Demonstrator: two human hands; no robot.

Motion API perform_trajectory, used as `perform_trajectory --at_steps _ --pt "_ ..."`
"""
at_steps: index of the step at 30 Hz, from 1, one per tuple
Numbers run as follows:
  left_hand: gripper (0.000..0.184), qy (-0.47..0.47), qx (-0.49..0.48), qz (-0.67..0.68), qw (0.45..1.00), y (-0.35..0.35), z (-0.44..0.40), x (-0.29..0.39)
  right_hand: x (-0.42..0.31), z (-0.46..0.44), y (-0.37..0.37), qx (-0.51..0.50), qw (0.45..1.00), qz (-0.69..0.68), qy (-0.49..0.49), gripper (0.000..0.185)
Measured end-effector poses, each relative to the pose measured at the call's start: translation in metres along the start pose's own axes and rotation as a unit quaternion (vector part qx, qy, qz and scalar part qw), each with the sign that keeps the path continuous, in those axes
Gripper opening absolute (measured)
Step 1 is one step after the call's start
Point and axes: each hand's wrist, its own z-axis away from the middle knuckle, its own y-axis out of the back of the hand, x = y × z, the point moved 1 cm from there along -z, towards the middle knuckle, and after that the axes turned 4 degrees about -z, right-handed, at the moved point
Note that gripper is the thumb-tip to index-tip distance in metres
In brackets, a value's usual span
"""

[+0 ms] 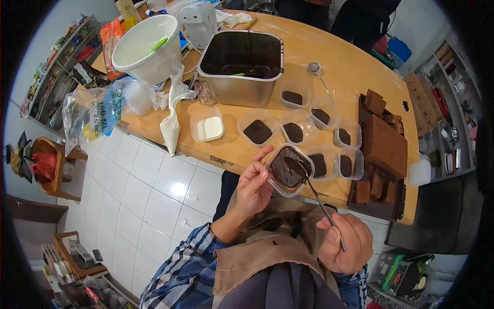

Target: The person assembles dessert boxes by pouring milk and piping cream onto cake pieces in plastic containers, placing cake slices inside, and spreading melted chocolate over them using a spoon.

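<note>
My left hand (253,186) holds a clear square plastic cup (289,171) by its left side, near the table's front edge. Dark brown, glossy chocolate fills the cup's bottom. In my right hand (350,242) is the handle of a metal spoon (324,208), its bowl dipped in the chocolate. Several similar cups with dark chocolate stand behind and to the right, among them one cup (258,130) just behind the held one. Farther left, a square container (210,127) holds a white cream, beside a white piping bag (171,126) that hangs over the table edge.
A deep metal tin (242,90) and a white bucket (149,56) stand at the back left. Brown cake blocks (385,147) lie on a dark tray at the right. A small strainer (314,67) lies behind the cups. People's dark clothing (360,23) shows beyond the table.
</note>
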Motion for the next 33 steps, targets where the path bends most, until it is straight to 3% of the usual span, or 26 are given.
perform_trajectory --at_steps 8,20,29,33 --pt "0.009 -0.025 -0.013 -0.013 1.0 0.001 0.002 0.001 0.003 0.001 -0.003 -0.047 0.998 -0.025 0.028 0.026" --pt "0.01 -0.018 -0.01 0.011 1.0 -0.001 0.0 0.002 0.003 0.001 -0.005 -0.025 0.996 -0.017 0.082 0.025" --pt "0.011 -0.006 0.002 -0.001 1.0 0.001 0.0 0.002 0.001 -0.002 -0.01 -0.026 0.999 -0.025 0.025 0.019" --pt "0.01 0.003 0.006 0.024 1.0 0.0 -0.001 0.0 0.007 -0.003 -0.013 -0.027 0.997 -0.026 0.07 0.023"
